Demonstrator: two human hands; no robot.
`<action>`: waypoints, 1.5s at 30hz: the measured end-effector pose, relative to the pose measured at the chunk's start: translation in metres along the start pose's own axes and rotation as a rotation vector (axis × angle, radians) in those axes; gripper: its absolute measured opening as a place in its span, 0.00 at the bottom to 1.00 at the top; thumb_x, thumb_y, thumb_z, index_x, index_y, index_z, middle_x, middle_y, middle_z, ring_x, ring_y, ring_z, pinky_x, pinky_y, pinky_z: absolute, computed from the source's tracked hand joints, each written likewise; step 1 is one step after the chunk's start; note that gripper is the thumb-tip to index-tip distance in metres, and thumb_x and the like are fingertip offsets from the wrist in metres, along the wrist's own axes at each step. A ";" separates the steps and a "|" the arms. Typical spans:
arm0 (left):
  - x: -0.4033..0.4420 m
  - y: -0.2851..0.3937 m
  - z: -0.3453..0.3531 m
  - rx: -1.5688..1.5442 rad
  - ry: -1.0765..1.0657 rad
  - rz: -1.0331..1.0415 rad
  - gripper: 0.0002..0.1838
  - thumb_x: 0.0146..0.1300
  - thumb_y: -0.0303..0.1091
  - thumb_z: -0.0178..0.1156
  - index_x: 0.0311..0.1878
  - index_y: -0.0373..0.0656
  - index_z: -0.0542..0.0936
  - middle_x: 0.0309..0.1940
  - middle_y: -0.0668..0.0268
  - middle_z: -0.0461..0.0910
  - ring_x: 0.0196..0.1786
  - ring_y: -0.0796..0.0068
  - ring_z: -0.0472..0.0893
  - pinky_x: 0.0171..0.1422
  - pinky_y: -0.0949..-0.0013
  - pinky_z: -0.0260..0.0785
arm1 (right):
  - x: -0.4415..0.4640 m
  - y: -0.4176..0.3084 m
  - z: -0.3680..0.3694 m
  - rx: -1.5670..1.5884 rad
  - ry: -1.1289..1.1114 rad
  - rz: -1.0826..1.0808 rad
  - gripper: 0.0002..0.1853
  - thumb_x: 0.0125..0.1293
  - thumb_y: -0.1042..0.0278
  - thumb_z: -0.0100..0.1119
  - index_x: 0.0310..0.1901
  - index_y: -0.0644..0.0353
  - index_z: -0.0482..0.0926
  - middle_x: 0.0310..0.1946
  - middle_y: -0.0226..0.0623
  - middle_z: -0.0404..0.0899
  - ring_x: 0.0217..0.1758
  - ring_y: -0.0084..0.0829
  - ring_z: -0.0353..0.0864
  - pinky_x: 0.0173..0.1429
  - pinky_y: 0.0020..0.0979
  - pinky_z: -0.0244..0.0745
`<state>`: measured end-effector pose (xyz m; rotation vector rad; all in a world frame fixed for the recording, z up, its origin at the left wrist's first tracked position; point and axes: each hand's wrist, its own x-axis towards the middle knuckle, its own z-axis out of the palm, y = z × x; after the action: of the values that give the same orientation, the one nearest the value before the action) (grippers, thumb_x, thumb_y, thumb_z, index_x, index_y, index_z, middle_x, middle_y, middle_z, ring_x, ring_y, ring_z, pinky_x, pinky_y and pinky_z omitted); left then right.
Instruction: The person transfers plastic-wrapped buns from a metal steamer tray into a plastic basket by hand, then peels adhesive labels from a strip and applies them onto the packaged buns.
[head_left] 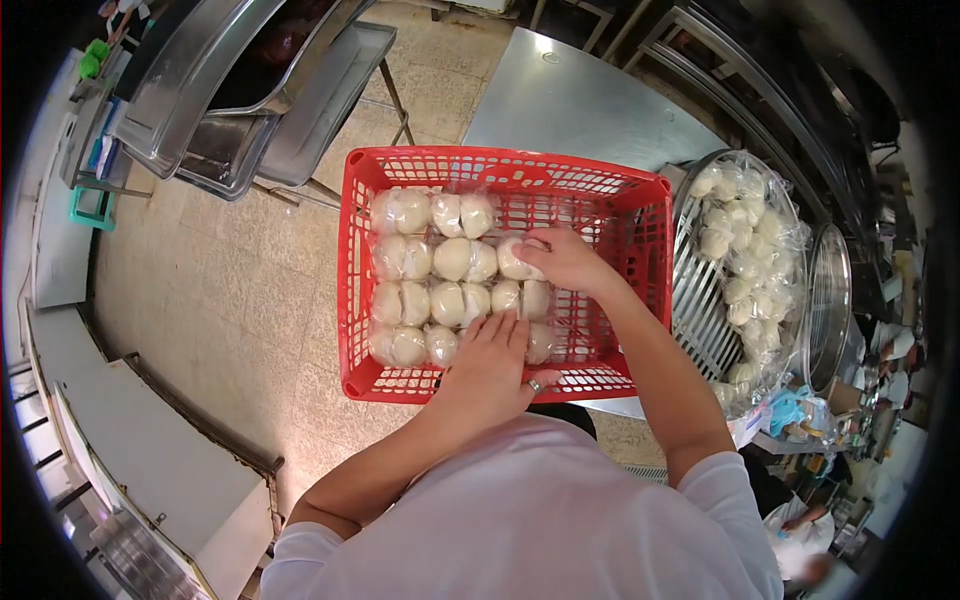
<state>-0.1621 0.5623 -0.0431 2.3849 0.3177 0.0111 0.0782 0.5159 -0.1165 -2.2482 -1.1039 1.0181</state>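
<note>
The right hand point(568, 258) is at the pair of buns point(513, 260) on the right end of its row, with thumb and fingertips on the clear plastic; I cannot tell if it pinches firmly, because part of the fingers is hidden. The left hand point(487, 370) lies nearer to the body, fingers stretched and thumb spread away, its fingertips resting over the buns of the nearest rows. The buns are wrapped, standing in four rows inside the red basket point(510, 155), which is below both hands. They fill mainly the side to the left of the right hand.

I judge that each pair is rather light and the buns are soft, so a hard squeeze may leave a dent. The plastic looks thin and shiny, and probably it slips a little under the skin. The better hold, I think, is around the sides of the pair, with several fingers and low pressure, not by one loose fold, which could tear. To the right of the right hand, outside the basket, a round rack point(690, 270) carries more wrapped buns point(765, 300).
</note>
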 end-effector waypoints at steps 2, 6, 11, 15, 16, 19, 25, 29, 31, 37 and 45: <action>0.001 0.002 -0.002 -0.035 0.066 0.025 0.32 0.70 0.46 0.68 0.63 0.25 0.77 0.64 0.40 0.80 0.69 0.43 0.76 0.79 0.48 0.63 | 0.002 0.002 -0.005 0.145 -0.081 0.083 0.31 0.71 0.43 0.68 0.60 0.65 0.85 0.49 0.50 0.89 0.52 0.42 0.88 0.58 0.40 0.81; -0.003 0.005 -0.001 -0.049 0.165 0.122 0.21 0.66 0.38 0.69 0.55 0.32 0.82 0.56 0.48 0.85 0.62 0.48 0.81 0.74 0.49 0.68 | -0.006 -0.019 -0.010 0.089 0.031 0.126 0.32 0.68 0.42 0.70 0.58 0.67 0.86 0.49 0.54 0.89 0.54 0.46 0.90 0.60 0.43 0.82; -0.006 0.003 0.005 -0.036 0.283 0.234 0.14 0.64 0.32 0.69 0.49 0.34 0.84 0.50 0.52 0.87 0.58 0.52 0.84 0.70 0.51 0.72 | -0.015 -0.021 -0.021 0.147 0.041 0.162 0.29 0.66 0.50 0.75 0.57 0.71 0.86 0.46 0.53 0.89 0.50 0.41 0.90 0.56 0.39 0.83; -0.010 0.003 0.009 -0.005 0.341 0.298 0.12 0.62 0.29 0.70 0.47 0.36 0.85 0.48 0.55 0.87 0.56 0.55 0.85 0.69 0.51 0.73 | -0.017 0.011 -0.001 0.367 0.077 0.065 0.24 0.64 0.58 0.77 0.54 0.69 0.87 0.45 0.51 0.89 0.49 0.39 0.89 0.55 0.38 0.83; -0.010 0.004 0.009 0.002 0.356 0.312 0.12 0.61 0.28 0.70 0.47 0.36 0.85 0.47 0.56 0.88 0.56 0.55 0.85 0.69 0.51 0.73 | -0.018 0.012 0.004 0.350 0.138 0.057 0.24 0.63 0.60 0.77 0.54 0.69 0.87 0.45 0.51 0.90 0.49 0.39 0.89 0.55 0.38 0.83; -0.010 0.004 0.009 -0.010 0.323 0.314 0.11 0.60 0.28 0.70 0.46 0.37 0.85 0.47 0.56 0.88 0.55 0.55 0.85 0.68 0.51 0.73 | -0.021 0.004 0.011 0.143 0.206 0.081 0.24 0.63 0.59 0.77 0.55 0.68 0.87 0.46 0.52 0.90 0.49 0.40 0.90 0.56 0.39 0.83; -0.006 0.015 0.004 -0.065 0.321 0.252 0.12 0.58 0.27 0.72 0.46 0.38 0.86 0.45 0.54 0.88 0.51 0.50 0.85 0.62 0.50 0.76 | -0.072 -0.015 -0.006 0.145 0.453 -0.069 0.23 0.65 0.56 0.75 0.53 0.65 0.87 0.47 0.56 0.88 0.50 0.49 0.90 0.58 0.44 0.83; 0.007 0.038 0.004 -0.081 0.310 0.273 0.13 0.59 0.27 0.72 0.48 0.39 0.88 0.46 0.52 0.89 0.52 0.49 0.86 0.60 0.50 0.78 | -0.177 -0.008 -0.066 0.263 0.772 -0.071 0.21 0.67 0.60 0.73 0.55 0.65 0.86 0.50 0.51 0.87 0.52 0.47 0.88 0.56 0.41 0.82; 0.018 0.052 0.012 -0.143 0.309 0.279 0.10 0.60 0.27 0.71 0.45 0.38 0.87 0.44 0.53 0.89 0.51 0.49 0.86 0.61 0.51 0.77 | -0.225 0.043 -0.098 0.126 0.969 0.043 0.22 0.66 0.59 0.74 0.57 0.65 0.86 0.51 0.52 0.86 0.54 0.49 0.86 0.60 0.43 0.80; 0.042 0.087 0.027 -0.193 0.181 0.354 0.09 0.64 0.27 0.71 0.46 0.37 0.88 0.43 0.53 0.89 0.49 0.51 0.86 0.57 0.53 0.79 | -0.342 0.197 -0.137 -0.517 1.021 0.737 0.44 0.57 0.50 0.80 0.74 0.57 0.73 0.73 0.54 0.73 0.74 0.56 0.71 0.76 0.51 0.68; 0.070 0.136 0.047 -0.234 0.131 0.457 0.08 0.64 0.28 0.70 0.44 0.37 0.87 0.42 0.55 0.89 0.47 0.52 0.87 0.55 0.52 0.79 | -0.299 0.239 -0.133 -0.795 1.113 0.431 0.08 0.62 0.61 0.73 0.35 0.56 0.88 0.46 0.44 0.90 0.63 0.50 0.80 0.67 0.56 0.67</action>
<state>-0.0594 0.4508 0.0071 2.1768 -0.1670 0.3952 0.1737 0.1259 -0.0602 -3.0095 -0.5137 -0.7525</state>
